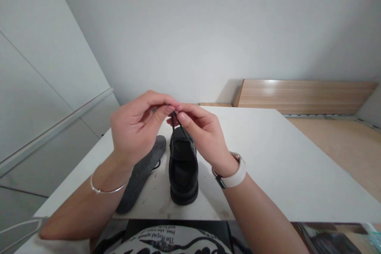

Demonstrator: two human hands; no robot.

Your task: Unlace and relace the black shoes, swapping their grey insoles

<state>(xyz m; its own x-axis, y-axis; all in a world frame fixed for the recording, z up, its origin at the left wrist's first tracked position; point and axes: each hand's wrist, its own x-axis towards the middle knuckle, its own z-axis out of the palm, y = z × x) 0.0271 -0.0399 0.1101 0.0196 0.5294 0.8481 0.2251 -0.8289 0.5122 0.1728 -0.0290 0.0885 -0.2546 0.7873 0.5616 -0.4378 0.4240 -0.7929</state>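
A black shoe [183, 178] stands on the white table with its heel toward me and its toe pointing away. Two strands of black shoelace [173, 125] rise from it to my fingertips. My left hand [137, 121] pinches the lace between thumb and forefinger above the toe end. Touching it fingertip to fingertip, my right hand [202, 129] also pinches the lace. To the left of the shoe lies a grey insole [143, 174], partly covered by my left wrist. A small loop of dark cord [157, 164] shows beside the insole.
The white table [253, 147] reaches to the right and back. Behind it are a pale wall [190, 35] and a wooden headboard [297, 95] at the back right. A white cabinet [44, 79] stands along the left.
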